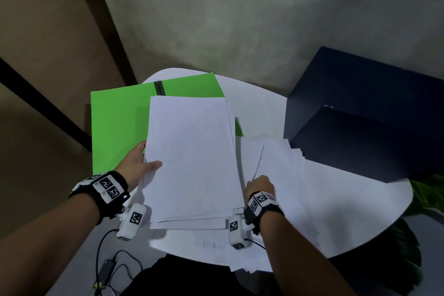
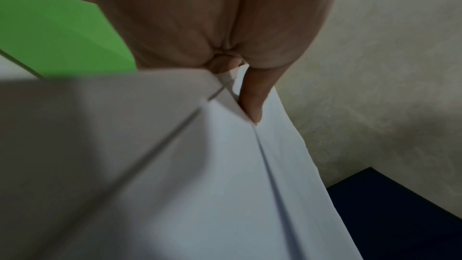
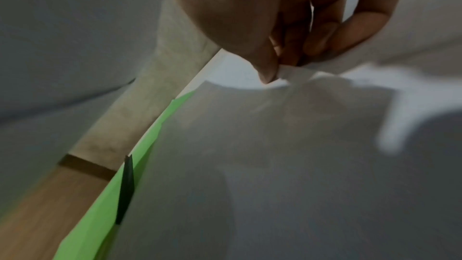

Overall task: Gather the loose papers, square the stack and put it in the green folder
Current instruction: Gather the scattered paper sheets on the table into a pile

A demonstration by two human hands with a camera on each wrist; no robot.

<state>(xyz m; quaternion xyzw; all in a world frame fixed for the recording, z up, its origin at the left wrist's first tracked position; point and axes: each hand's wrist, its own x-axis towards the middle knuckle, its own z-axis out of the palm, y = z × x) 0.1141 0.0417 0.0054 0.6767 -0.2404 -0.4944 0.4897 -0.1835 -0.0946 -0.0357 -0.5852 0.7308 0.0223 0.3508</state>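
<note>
An uneven stack of white papers (image 1: 192,156) lies over the right half of the open green folder (image 1: 115,122) and the white table. My left hand (image 1: 144,158) grips the stack's left edge, thumb (image 2: 252,102) on top and fingers hidden underneath. In the left wrist view the stack (image 2: 200,165) fills the lower frame. To the right lie more loose papers (image 1: 281,166), fanned out. My right hand (image 1: 258,180) pinches the near corner of one sheet (image 3: 275,145) between thumb and fingers (image 3: 322,39), lifting its edge. The folder's black spine (image 3: 126,185) shows beside that sheet.
A dark blue box (image 1: 360,115) stands at the table's right rear, close to the loose papers. The round white table (image 1: 348,211) ends near me and at the right, where green leaves (image 1: 427,197) show. Cables (image 1: 105,259) hang at lower left.
</note>
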